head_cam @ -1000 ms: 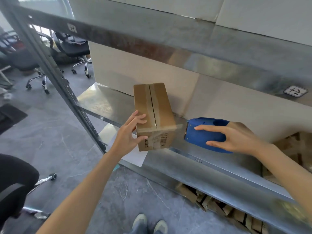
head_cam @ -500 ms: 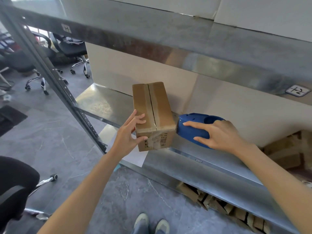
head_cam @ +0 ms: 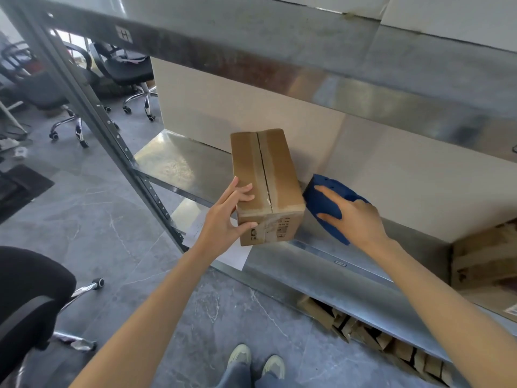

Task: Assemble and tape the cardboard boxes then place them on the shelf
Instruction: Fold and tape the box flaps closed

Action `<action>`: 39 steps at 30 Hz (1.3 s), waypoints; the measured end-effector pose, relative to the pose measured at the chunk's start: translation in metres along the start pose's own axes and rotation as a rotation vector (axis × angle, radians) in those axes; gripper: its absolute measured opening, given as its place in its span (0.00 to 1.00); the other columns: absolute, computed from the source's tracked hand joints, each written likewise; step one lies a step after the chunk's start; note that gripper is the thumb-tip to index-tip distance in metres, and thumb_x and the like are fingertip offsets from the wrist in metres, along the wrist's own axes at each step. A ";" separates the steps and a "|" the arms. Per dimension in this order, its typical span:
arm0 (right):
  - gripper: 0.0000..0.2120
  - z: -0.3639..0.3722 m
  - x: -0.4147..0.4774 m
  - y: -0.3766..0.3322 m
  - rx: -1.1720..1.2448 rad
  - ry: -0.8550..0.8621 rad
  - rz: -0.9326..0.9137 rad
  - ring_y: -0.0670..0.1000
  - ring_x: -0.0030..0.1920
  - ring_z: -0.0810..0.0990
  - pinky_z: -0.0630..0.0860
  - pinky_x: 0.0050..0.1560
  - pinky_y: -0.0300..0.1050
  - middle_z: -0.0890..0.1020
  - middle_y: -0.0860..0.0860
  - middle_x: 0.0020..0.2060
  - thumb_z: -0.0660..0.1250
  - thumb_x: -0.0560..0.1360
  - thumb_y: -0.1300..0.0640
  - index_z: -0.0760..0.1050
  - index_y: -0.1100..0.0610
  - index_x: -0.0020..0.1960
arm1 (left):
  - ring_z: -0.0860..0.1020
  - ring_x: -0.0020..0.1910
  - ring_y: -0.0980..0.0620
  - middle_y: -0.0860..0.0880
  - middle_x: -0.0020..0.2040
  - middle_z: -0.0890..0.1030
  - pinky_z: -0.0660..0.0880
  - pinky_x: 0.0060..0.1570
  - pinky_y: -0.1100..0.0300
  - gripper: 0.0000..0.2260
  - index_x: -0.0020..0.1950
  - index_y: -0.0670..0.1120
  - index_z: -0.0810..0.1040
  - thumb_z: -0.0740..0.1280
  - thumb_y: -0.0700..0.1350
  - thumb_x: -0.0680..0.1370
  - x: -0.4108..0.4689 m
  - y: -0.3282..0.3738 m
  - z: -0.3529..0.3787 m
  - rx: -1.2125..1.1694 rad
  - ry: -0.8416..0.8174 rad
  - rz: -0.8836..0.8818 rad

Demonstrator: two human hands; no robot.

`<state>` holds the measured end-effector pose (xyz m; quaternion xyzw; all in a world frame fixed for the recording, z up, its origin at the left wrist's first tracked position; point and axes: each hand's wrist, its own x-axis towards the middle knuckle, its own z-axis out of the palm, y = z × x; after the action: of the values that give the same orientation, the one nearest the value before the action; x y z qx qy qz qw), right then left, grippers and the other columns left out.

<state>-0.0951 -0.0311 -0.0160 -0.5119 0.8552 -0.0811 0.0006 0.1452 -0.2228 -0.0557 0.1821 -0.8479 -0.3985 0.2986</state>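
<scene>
A taped brown cardboard box [head_cam: 275, 175] sits on the metal shelf [head_cam: 179, 161], its near end at the shelf's front edge. My left hand [head_cam: 223, 222] grips the box's near left corner, fingers on top and thumb on the front face. Right beside the box, a blue tape dispenser [head_cam: 321, 203] lies on the shelf and touches the box's right side. My right hand [head_cam: 355, 217] holds the dispenser from the right, fingers spread over it.
An upper shelf [head_cam: 307, 65] hangs low above. More cardboard boxes [head_cam: 484, 261] stand at the shelf's right end, and flattened cardboard [head_cam: 377, 334] lies on the bottom level. Office chairs [head_cam: 131, 71] stand at the back left, another chair [head_cam: 28, 298] at near left. My feet [head_cam: 254, 362] are below.
My right hand has slid the blue tape dispenser left along the shelf until it meets the box. The left hand and the box have stayed put.
</scene>
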 end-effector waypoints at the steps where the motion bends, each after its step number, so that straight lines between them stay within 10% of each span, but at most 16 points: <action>1: 0.29 0.007 0.002 0.007 0.056 -0.023 0.043 0.54 0.34 0.78 0.76 0.32 0.47 0.82 0.54 0.39 0.66 0.77 0.42 0.60 0.37 0.75 | 0.57 0.79 0.57 0.66 0.71 0.69 0.72 0.66 0.54 0.23 0.62 0.49 0.74 0.79 0.42 0.70 0.000 0.000 0.000 -0.001 0.000 0.001; 8: 0.30 0.052 0.011 0.030 0.252 -0.103 0.220 0.49 0.31 0.73 0.65 0.30 0.42 0.82 0.52 0.42 0.62 0.77 0.47 0.53 0.34 0.75 | 0.57 0.79 0.56 0.63 0.71 0.70 0.70 0.63 0.70 0.23 0.62 0.49 0.75 0.79 0.40 0.70 -0.001 -0.003 0.003 -0.031 0.024 -0.001; 14: 0.33 0.069 0.015 0.037 0.308 -0.209 0.204 0.60 0.43 0.80 0.79 0.46 0.55 0.82 0.60 0.51 0.63 0.79 0.51 0.49 0.33 0.76 | 0.57 0.79 0.55 0.58 0.72 0.71 0.71 0.62 0.70 0.23 0.62 0.47 0.75 0.78 0.39 0.70 -0.001 0.000 0.003 -0.044 0.032 0.001; 25: 0.44 0.066 0.010 0.043 0.539 -0.224 0.242 0.57 0.67 0.73 0.73 0.56 0.47 0.66 0.46 0.75 0.70 0.75 0.47 0.40 0.30 0.75 | 0.57 0.79 0.55 0.56 0.72 0.72 0.72 0.60 0.71 0.22 0.62 0.45 0.75 0.78 0.39 0.71 0.000 0.002 0.003 -0.062 0.029 -0.005; 33: 0.41 0.038 0.006 0.049 0.376 -0.192 0.331 0.56 0.41 0.77 0.69 0.36 0.44 0.77 0.53 0.44 0.69 0.73 0.37 0.47 0.36 0.76 | 0.57 0.79 0.55 0.55 0.72 0.72 0.71 0.61 0.72 0.23 0.62 0.45 0.75 0.78 0.39 0.71 0.000 0.000 0.001 -0.065 0.009 0.023; 39: 0.40 0.000 0.006 0.021 0.444 -0.129 0.058 0.52 0.71 0.68 0.67 0.69 0.50 0.68 0.50 0.72 0.71 0.73 0.40 0.51 0.38 0.77 | 0.57 0.79 0.55 0.59 0.72 0.71 0.71 0.65 0.66 0.23 0.64 0.48 0.76 0.77 0.48 0.72 0.002 -0.001 -0.007 -0.049 -0.039 0.049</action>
<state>-0.1158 -0.0264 -0.0188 -0.4786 0.8290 -0.2343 0.1699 0.1481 -0.2282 -0.0521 0.1462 -0.8476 -0.4154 0.2961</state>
